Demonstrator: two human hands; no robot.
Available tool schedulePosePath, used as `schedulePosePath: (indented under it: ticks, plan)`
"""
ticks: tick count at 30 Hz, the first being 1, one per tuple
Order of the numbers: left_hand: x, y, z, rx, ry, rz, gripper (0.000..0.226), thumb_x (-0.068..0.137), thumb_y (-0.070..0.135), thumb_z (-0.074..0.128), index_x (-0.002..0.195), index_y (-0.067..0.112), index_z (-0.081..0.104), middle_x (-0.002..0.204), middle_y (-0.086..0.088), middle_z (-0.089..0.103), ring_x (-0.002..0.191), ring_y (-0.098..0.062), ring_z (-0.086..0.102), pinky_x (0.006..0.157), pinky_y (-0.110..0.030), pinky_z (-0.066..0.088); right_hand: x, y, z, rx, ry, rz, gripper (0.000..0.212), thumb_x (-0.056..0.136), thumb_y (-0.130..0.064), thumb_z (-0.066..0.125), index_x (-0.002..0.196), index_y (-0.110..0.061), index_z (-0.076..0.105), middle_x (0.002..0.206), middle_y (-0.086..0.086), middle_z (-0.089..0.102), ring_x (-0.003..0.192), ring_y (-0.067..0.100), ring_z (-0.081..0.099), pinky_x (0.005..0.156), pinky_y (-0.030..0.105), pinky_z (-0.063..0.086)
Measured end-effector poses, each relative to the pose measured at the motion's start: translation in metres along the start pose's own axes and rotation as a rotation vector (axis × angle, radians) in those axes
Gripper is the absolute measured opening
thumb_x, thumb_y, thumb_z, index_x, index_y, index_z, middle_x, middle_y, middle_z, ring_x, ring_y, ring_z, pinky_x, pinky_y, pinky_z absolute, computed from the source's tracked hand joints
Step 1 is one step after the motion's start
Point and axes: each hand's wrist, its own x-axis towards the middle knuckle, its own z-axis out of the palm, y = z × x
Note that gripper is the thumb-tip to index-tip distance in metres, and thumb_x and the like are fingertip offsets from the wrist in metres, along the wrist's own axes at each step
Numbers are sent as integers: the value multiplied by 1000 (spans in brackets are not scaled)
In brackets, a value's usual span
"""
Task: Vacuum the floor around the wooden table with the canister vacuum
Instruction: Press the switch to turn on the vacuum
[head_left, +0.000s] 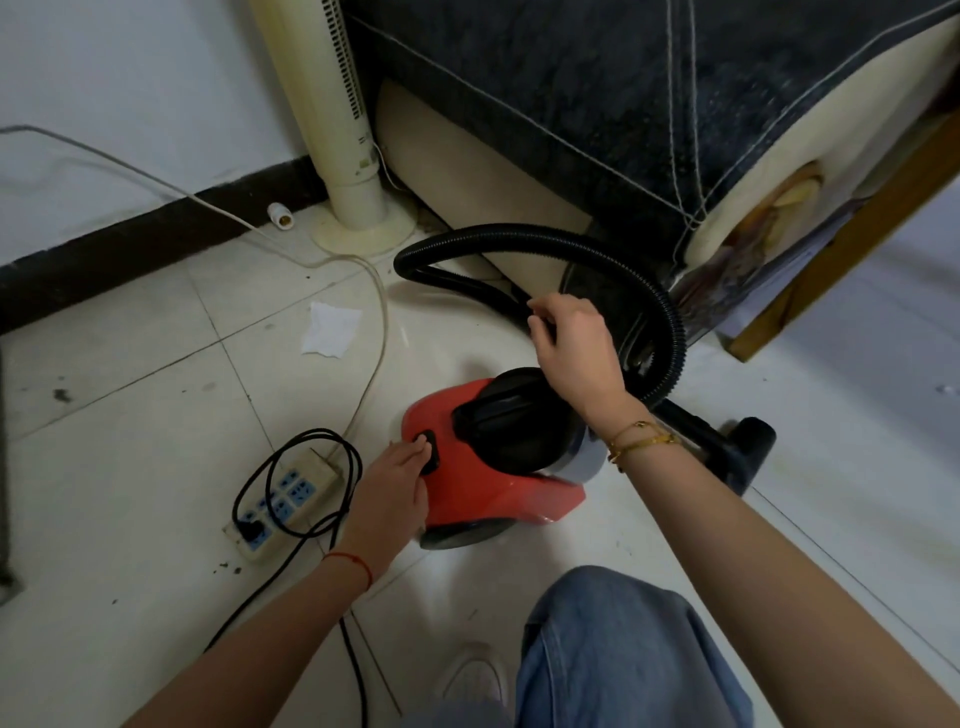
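Floor (130, 364), pale tile, far left, with dark specks and a scrap of white paper (331, 331) lying near a trailing white cable (382, 312). Power strip (283, 499), white with blue sockets, next along; a black cord (311, 467) loops over it and I see one black plug seated at its near end. Tower fan (332, 130), cream, stands behind against the wall. My left hand (392, 488) comes next, fingers straight and together, a fingertip pressing the black switch (428, 451) on the rear of the canister vacuum (488, 467), which sits red-bodied on the floor at centre frame. My right hand (576, 348) is above and beyond it, fingers curled in a pinch round the black hose (519, 244) where it runs low toward the furniture. Further right, a dark cover (623, 104) laced with white cord drapes a bulky cream piece, and a wooden edge (852, 234) shows at the far right; whether that is the worktop I cannot tell. Risks as I judge them: the cord loops could snag a foot or the canister wheels and drag the strip; the paper scrap could block the nozzle; the hose, sharply bent, could kink and choke suction. Writing: none legible; small marks on the fan column are too fine to read.
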Motion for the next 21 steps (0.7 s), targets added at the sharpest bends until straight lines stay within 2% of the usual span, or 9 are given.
schedulePosePath:
  ticks: [6, 11, 17, 19, 21]
  plan:
    - [9, 5, -2, 91, 37, 11, 35, 65, -13, 72, 98, 0, 74, 95, -11, 72, 85, -25, 69, 81, -36, 58, 7, 13, 0, -3, 17, 27, 25, 93, -17, 51, 114, -10, 62, 105, 7, 65, 101, 21, 55, 88, 30, 45]
    - [16, 8, -1, 174, -8, 12, 32, 59, -11, 75, 89, -1, 75, 83, -9, 73, 76, -23, 69, 73, -30, 59, 15, 16, 0, 13, 47, 27, 25, 94, -17, 50, 114, -11, 62, 106, 6, 65, 101, 19, 56, 86, 24, 42]
    - [18, 12, -8, 198, -78, -7, 25, 72, -3, 72, 95, 5, 76, 86, -6, 73, 76, -19, 69, 71, -27, 59, 18, 21, -19, -27, 131, 15, 26, 92, -16, 50, 116, -10, 60, 109, 7, 63, 103, 22, 54, 90, 32, 45]
    - [25, 16, -19, 169, -116, -41, 22, 85, 2, 60, 102, 6, 74, 95, -8, 71, 79, -22, 68, 72, -30, 58, 16, 26, -33, -81, 176, 0, 27, 91, -14, 52, 117, -10, 59, 111, 8, 62, 102, 24, 52, 92, 34, 44]
    - [34, 20, -29, 151, -113, -59, 27, 89, 5, 51, 107, 8, 71, 103, -7, 69, 86, -23, 67, 77, -31, 56, 16, 33, -45, -131, 189, -7, 29, 91, -14, 53, 119, -9, 57, 114, 9, 61, 103, 25, 52, 94, 35, 43]
